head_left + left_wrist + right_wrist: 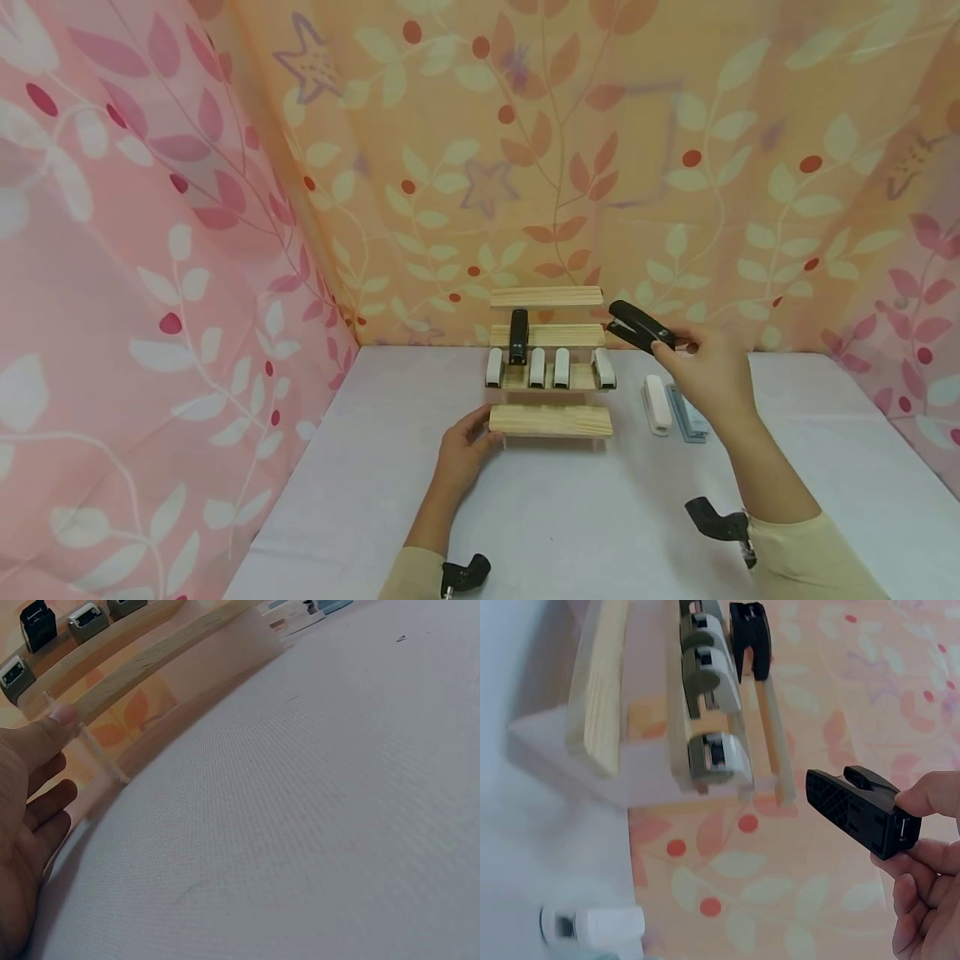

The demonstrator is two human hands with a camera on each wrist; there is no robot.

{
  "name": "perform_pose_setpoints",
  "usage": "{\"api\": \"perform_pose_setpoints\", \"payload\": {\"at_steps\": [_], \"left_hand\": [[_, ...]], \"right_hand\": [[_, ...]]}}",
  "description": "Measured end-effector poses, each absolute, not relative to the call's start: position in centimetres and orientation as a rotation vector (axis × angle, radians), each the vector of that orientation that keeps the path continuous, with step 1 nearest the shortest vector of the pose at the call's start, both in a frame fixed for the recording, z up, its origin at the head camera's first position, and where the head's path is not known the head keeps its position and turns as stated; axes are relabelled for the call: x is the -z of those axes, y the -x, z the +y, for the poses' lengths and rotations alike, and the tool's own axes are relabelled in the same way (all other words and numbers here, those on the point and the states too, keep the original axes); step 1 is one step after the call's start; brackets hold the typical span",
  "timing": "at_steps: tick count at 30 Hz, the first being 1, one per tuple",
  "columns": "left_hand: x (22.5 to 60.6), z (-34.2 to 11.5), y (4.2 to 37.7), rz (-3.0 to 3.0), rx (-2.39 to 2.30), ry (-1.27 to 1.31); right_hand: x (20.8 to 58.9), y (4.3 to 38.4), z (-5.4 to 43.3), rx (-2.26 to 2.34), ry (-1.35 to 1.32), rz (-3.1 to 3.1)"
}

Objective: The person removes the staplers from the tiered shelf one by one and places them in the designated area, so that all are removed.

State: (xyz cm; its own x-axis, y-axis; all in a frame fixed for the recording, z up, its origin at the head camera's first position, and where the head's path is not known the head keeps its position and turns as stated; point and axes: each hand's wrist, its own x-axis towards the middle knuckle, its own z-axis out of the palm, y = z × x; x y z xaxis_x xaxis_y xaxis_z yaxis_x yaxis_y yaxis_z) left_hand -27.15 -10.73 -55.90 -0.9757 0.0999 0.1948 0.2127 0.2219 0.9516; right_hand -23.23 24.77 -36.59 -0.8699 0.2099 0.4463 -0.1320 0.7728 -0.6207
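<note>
My right hand (712, 375) pinches the rear end of a black stapler (639, 325) between thumb and fingers, holding it in the air to the right of a small tiered rack with wooden shelves (551, 421). My left hand (467, 446) grips the left end of the rack's lowest shelf, its thumb (64, 714) at the plank's corner by the clear side support. Several white staplers (561, 368) stand on the second shelf. Another black stapler (750, 637) leans upright on the tier above, toward the left.
Right of the rack, a white stapler (657, 406) and a blue-grey stapler (687, 414) lie side by side on the white tabletop (570, 517), below my right hand. Floral curtains (420, 167) close off the back and both sides.
</note>
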Motion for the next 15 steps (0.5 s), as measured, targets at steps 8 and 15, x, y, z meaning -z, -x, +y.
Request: {"api": "perform_pose_setpoints", "payload": {"at_steps": [8, 15], "left_hand": [[55.7, -10.7, 27.2, -2.395, 1.871, 0.282], [55.8, -10.7, 27.1, -2.407, 1.874, 0.259]], "right_hand": [[37.1, 21.5, 27.5, -0.831, 0.092, -2.439], [38.1, 20.0, 30.0, -0.782, 0.157, -2.448]]}}
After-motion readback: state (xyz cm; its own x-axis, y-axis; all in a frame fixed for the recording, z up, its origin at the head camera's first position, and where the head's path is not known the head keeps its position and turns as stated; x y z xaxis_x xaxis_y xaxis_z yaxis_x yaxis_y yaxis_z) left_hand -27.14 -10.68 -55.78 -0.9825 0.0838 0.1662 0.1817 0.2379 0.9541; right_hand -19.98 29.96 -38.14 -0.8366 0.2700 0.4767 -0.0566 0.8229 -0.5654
